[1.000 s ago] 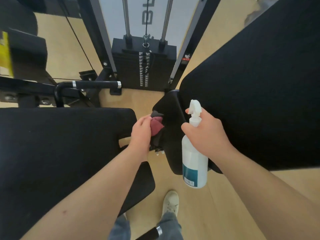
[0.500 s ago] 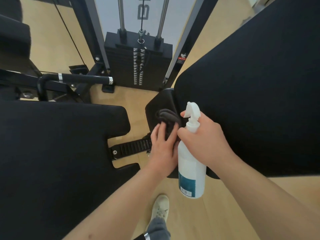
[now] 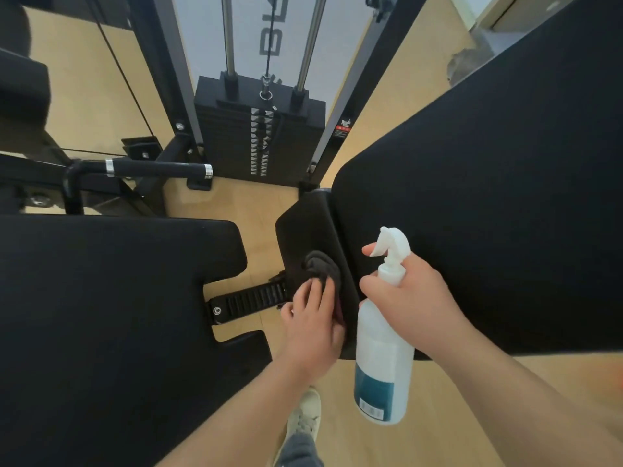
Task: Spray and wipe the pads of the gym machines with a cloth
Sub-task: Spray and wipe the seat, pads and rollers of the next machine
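Fingers (image 3: pixel 317 294) of 1 left hand (image 3: pixel 312 328) press 1 cloth (image 3: pixel 322 267); right hand (image 3: pixel 409 298) grips 1 spray bottle (image 3: pixel 382 365).

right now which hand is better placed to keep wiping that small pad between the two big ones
Left. The left hand already presses the cloth flat on the small pad. The right hand has its grip full with the spray bottle, held beside the pad, not on it.
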`<state>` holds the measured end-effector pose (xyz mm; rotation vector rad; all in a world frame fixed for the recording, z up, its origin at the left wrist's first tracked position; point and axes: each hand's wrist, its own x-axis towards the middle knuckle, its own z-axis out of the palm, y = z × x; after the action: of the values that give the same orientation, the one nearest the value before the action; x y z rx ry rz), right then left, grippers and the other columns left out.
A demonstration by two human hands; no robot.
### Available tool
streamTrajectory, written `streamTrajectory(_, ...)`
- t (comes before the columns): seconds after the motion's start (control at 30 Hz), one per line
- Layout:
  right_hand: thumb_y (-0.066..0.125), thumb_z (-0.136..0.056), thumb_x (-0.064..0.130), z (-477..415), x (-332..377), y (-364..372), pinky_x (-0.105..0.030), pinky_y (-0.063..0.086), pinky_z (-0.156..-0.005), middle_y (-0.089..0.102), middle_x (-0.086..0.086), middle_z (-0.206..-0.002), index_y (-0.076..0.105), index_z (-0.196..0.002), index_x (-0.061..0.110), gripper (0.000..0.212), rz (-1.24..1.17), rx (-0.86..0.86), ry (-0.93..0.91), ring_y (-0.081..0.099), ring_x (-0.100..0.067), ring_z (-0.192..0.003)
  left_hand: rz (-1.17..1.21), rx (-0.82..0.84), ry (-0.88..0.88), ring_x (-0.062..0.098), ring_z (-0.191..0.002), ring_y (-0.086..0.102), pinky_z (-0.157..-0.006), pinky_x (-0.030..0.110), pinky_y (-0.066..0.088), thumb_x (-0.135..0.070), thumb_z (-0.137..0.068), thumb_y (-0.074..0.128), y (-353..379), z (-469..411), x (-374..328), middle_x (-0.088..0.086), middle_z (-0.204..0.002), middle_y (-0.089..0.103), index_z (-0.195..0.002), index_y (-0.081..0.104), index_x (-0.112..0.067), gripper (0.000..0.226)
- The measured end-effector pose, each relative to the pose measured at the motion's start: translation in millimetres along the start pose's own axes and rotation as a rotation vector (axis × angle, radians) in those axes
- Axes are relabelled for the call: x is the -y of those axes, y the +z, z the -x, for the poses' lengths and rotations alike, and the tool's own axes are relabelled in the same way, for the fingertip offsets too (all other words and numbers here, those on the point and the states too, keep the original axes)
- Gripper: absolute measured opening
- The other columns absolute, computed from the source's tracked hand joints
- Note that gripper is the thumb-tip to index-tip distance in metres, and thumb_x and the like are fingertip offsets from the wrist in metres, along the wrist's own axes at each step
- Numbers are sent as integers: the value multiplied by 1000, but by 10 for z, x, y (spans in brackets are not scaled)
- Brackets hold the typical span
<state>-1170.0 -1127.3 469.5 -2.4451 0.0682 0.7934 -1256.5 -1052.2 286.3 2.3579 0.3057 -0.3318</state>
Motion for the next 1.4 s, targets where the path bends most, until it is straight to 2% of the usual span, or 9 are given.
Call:
streamTrajectory(0.13, 62, -92, 22, -3, 22, -15, -21, 38, -53, 57, 4, -74, 57, -118, 36, 30, 59, 23, 28, 51, -9, -61, 194, -194, 57, 29, -142, 30, -116, 42, 38, -18, -102, 55, -208, -210, 77, 9, -163, 21, -159, 27, -22, 64)
streamTrajectory(0.27, 63, -93, 23, 0, 93, -93, -24, 42, -60, 58, 4, -87, 56, -125, 37, 35, 49, 35, 46, 57, -11, -74, 386, -351, -29, 27, -139, 39, -114, 42, 43, -8, -100, 57, -619, -900, -36, 7, -154, 24, -152, 34, -24, 59)
streamTrajectory(0.4, 63, -93, 25, -149, 282, -288, -25, 41, -62, 55, 9, -92, 54, -130, 39, 41, 87, -12, -26, 57, -11, -80, 404, -281, -65, 27, -143, 31, -119, 39, 34, -5, -99, 54, -723, -977, -133, 3, -157, 21, -157, 35, -33, 67)
streamTrajectory(0.5, 63, -90, 25, -235, 361, -382, -26, 42, -62, 58, 5, -94, 56, -127, 39, 40, 52, -17, -42, 58, -12, -81, 356, -181, -15, 22, -149, 12, -116, 32, 19, -1, -97, 55, -412, -461, -200, -8, -162, -1, -160, 18, -44, 84)
streamTrajectory(0.7, 64, -89, 22, -255, 312, -409, -27, 44, -63, 60, 1, -95, 57, -126, 39, 41, 22, 19, -17, 60, -14, -81, 280, -9, 91, 14, -144, 27, -113, 25, 42, -18, -102, 57, 51, 352, -146, -11, -158, -2, -149, -16, -51, 93)
streamTrajectory(0.8, 65, -89, 23, -270, 302, -408, -30, 50, -65, 60, 1, -96, 57, -125, 40, 40, 24, 13, -17, 62, -17, -85, 282, -18, 38, 16, -142, 26, -106, 15, 33, -12, -99, 57, -45, 132, -158, -6, -158, -2, -159, -5, -39, 91)
streamTrajectory(0.97, 66, -89, 25, -393, 341, -376, -37, 58, -76, 61, 2, -101, 58, -122, 40, 37, 20, -2, -33, 63, -18, -90, 333, -109, -153, 24, -143, 13, -113, 38, 37, 0, -97, 52, -434, -592, -189, -7, -163, -6, -162, 4, -33, 88)
streamTrajectory(1.13, 64, -86, 23, -346, 316, -379, -45, 60, -83, 67, -2, -99, 61, -117, 41, 35, 19, 21, -46, 67, -24, -92, 300, -71, -16, 24, -142, 19, -115, 38, 39, -2, -94, 55, -175, -178, -174, -7, -161, -5, -162, 5, -32, 90)
streamTrajectory(1.4, 64, -93, 7, -50, 228, -691, -44, 63, -85, 76, -6, -91, 63, -121, 41, 44, 13, 391, -111, 74, -24, -89, 237, 63, 27, 15, -138, 32, -112, 26, 43, -20, -103, 55, 203, 622, -359, -1, -159, 0, -163, 2, -31, 80)
